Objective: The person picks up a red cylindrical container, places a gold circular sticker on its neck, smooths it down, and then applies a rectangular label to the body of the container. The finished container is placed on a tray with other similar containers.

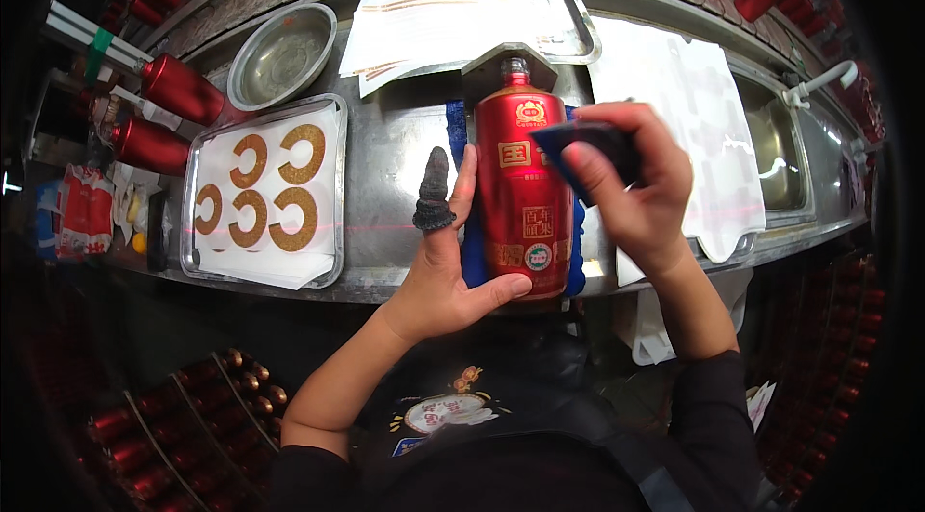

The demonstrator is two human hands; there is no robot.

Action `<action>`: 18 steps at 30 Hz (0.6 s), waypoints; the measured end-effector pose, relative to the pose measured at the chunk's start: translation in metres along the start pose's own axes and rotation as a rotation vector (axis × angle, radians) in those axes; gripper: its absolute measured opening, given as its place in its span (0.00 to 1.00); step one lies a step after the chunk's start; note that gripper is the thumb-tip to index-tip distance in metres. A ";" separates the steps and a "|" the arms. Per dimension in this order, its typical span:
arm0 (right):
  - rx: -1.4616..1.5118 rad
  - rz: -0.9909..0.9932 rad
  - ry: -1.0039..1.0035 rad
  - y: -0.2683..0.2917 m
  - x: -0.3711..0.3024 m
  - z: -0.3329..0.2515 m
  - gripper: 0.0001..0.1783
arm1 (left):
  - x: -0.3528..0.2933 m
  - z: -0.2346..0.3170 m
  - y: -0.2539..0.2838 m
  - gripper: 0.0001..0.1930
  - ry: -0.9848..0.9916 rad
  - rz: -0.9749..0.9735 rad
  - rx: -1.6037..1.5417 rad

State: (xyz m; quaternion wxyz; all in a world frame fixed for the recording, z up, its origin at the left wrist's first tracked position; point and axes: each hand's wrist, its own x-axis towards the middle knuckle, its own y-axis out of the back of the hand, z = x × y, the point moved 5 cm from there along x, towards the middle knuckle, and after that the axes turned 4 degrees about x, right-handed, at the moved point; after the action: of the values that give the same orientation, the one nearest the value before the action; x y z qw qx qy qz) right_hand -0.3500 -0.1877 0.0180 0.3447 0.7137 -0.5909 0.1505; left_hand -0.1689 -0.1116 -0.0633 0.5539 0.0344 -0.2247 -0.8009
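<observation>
A glossy red bottle with gold lettering and emblems lies on a blue cloth at the middle of the counter, its clear neck toward the far side. My left hand steadies it from the left, thumb over the lower end and fingers along its side. One of those fingers wears a black ribbed finger cover. In my right hand is a dark scraper-like tool with a blue flat edge, pinched between thumb and fingers. That edge is over the upper right of the bottle, covering part of the gold lettering.
At left, a tray holds a white sheet with gold C-shaped pieces. Behind it stands a metal bowl. White sheets lie right, before a sink; another tray is at back. Red bottles lie far left.
</observation>
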 end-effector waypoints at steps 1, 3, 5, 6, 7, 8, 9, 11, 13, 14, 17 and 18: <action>-0.066 -0.069 0.156 -0.008 0.006 -0.010 0.11 | 0.001 -0.001 0.000 0.64 0.029 -0.009 -0.083; -0.179 0.059 -0.130 -0.003 0.013 0.001 0.11 | 0.000 -0.002 0.000 0.64 0.015 0.007 -0.036; -0.113 0.216 -0.211 0.005 0.012 0.009 0.11 | -0.003 -0.006 -0.001 0.64 0.040 -0.001 0.036; -0.053 0.034 -0.083 -0.002 0.011 0.009 0.12 | -0.003 -0.006 0.000 0.64 0.017 0.023 0.026; 0.014 -0.067 0.031 -0.006 0.004 0.007 0.13 | -0.003 -0.007 0.000 0.64 0.000 0.037 0.010; -0.118 -0.149 0.012 -0.009 -0.002 0.016 0.14 | -0.002 -0.009 -0.002 0.64 0.008 0.031 0.001; -0.179 -0.087 -0.020 -0.004 -0.002 0.028 0.15 | -0.002 -0.010 -0.002 0.64 -0.004 0.052 -0.025; -0.336 0.068 0.032 0.011 -0.001 0.038 0.15 | -0.001 -0.013 -0.003 0.62 0.008 0.064 -0.104; -0.219 -0.032 0.191 0.008 -0.003 0.031 0.16 | -0.003 -0.013 -0.003 0.61 -0.021 0.094 -0.113; -0.261 -0.062 0.281 0.006 -0.007 0.022 0.15 | -0.004 -0.016 -0.003 0.61 -0.001 0.081 -0.127; -0.356 -0.214 0.254 -0.006 -0.023 -0.003 0.15 | -0.013 -0.020 -0.001 0.59 -0.005 0.104 -0.077; -0.334 -0.248 0.370 -0.009 -0.035 -0.019 0.13 | -0.019 -0.022 -0.001 0.57 0.035 0.133 -0.162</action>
State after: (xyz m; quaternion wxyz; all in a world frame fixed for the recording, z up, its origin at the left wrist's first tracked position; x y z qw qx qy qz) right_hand -0.3469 -0.1485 0.0073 0.5755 0.6742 -0.4426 0.1354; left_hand -0.1554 -0.1013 -0.0872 0.6107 -0.0118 -0.1514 -0.7772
